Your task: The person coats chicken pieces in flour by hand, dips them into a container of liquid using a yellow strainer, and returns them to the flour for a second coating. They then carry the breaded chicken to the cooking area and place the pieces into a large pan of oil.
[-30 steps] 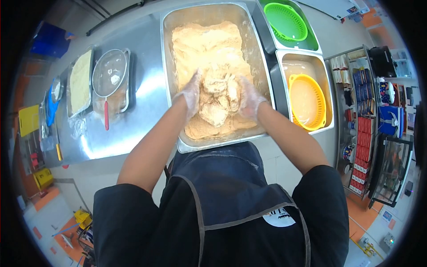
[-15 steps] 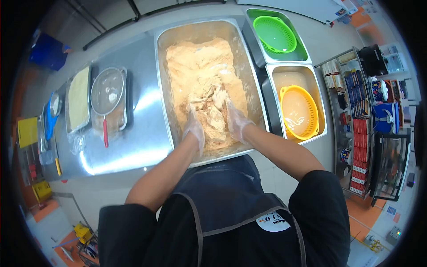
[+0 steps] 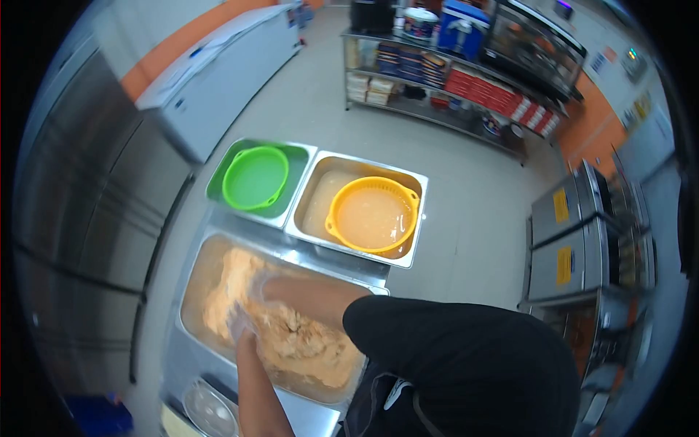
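Probably light and loose, the flour [image 3: 234,271] scoops best from beneath, though I cannot tell whether the blurred left hand [image 3: 239,320] and right hand [image 3: 261,287] have curled fingers.

Gleams as smooth bare metal at the large tray [image 3: 196,298], the two side pans [image 3: 421,229] and the worktop [image 3: 306,415]; turns matt, dry and fine over the loose powder [image 3: 231,280], then rough and ragged over the clumps [image 3: 302,342]; looks thin and filmy, like plastic, on the left hand [image 3: 242,324] and the right hand [image 3: 262,287]; goes to soft matt cloth at the black sleeve [image 3: 466,342]; passes for smooth, semi-glossy plastic on the green basket [image 3: 230,189] and the yellow basket [image 3: 332,223]; shows glassy gloss at the display cabinet [image 3: 531,54], brushed-looking metal on the tall cabinet doors [image 3: 95,182], a smooth hard sheen on the white chest freezer [image 3: 226,87] and a smooth, faintly glossy finish on the floor [image 3: 466,218]
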{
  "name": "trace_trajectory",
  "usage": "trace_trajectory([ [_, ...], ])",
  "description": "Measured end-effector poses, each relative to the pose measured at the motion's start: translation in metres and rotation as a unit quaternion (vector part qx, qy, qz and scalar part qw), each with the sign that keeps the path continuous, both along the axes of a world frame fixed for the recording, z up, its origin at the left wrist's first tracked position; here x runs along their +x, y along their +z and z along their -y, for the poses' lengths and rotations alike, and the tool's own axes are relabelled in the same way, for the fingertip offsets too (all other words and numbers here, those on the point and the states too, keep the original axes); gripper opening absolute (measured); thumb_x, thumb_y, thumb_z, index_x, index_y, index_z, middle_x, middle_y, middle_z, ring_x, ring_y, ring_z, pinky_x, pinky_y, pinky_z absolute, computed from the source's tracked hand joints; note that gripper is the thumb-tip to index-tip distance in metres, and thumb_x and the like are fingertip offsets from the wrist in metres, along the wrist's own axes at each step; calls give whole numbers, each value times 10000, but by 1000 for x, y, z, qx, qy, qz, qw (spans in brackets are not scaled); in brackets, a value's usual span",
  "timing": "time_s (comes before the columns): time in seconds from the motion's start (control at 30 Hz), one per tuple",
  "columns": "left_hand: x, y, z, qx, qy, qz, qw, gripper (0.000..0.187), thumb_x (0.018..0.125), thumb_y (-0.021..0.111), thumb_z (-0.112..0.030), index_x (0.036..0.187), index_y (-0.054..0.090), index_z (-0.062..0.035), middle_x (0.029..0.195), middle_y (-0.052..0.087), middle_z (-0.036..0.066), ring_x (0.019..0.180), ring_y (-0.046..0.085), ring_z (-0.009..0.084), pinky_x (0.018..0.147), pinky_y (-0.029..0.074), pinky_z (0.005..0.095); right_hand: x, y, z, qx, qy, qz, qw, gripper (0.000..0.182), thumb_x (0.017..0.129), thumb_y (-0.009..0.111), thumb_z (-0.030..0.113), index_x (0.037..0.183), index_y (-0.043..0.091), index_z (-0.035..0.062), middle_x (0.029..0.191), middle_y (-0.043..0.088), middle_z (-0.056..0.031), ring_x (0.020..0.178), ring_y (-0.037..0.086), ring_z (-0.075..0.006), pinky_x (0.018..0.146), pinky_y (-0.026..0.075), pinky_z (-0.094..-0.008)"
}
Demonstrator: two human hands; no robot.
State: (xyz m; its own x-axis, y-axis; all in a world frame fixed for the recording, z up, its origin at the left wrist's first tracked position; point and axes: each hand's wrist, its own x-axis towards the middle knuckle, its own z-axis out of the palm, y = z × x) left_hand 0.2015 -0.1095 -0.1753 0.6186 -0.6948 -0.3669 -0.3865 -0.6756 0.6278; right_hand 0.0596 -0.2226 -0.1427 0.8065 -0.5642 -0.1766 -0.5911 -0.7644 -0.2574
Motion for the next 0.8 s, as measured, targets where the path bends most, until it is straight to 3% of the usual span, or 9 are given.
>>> trace_trajectory([
  [0.07,-7,7,0,80,-33,-277,957,839,955,205,-694,1523,259,-79,1551,312,149,1419,292,303,1152,242,392,4,-3,-23,37,30,-9,999,257,892,499,217,948,693,59,938,695,-155,900,664,-312,773,527,-456],
  [0.1,-13,6,-7,126,-37,-411,902,839,956,201,-692,1537,225,-88,1572,278,140,1434,264,307,1163,223,392,5,-5,-27,51,52,-20,997,257,892,500,218,949,694,59,939,696,-154,899,664,-311,773,527,-455],
  [0.27,-64,66,-28,132,-4,-414,900,836,957,202,-689,1531,244,-84,1566,288,140,1428,269,320,1165,216,408,-28,-2,3,72,93,-66,991,259,893,506,225,954,696,60,942,696,-151,896,663,-308,769,527,-451],
  [0.4,-67,38,-17,99,103,-430,891,812,963,227,-675,1514,289,-82,1516,373,152,1381,346,327,1150,259,445,-47,-5,-3,90,102,-85,987,260,894,511,231,958,697,61,945,697,-148,894,663,-305,767,527,-448],
  [0.6,-80,87,-72,13,-20,-554,832,731,971,291,-628,1471,354,-99,1471,438,140,1321,442,331,1112,349,453,-74,-6,-30,135,120,-91,979,262,895,518,239,963,699,62,950,698,-143,890,662,-300,763,527,-444],
  [0.7,-109,156,-88,61,97,-525,844,705,971,306,-614,1450,383,-102,1454,454,137,1321,441,330,1094,372,463,-95,-5,-36,148,120,-97,977,264,896,522,244,966,700,63,952,699,-141,888,662,-298,761,527,-442],
  [0.8,-129,148,-92,152,111,-489,851,680,971,320,-600,1438,410,-115,1437,471,129,1310,449,328,1074,391,483,-110,-10,-49,160,114,-107,975,265,896,526,248,969,702,64,954,699,-139,886,661,-296,759,527,-440],
])
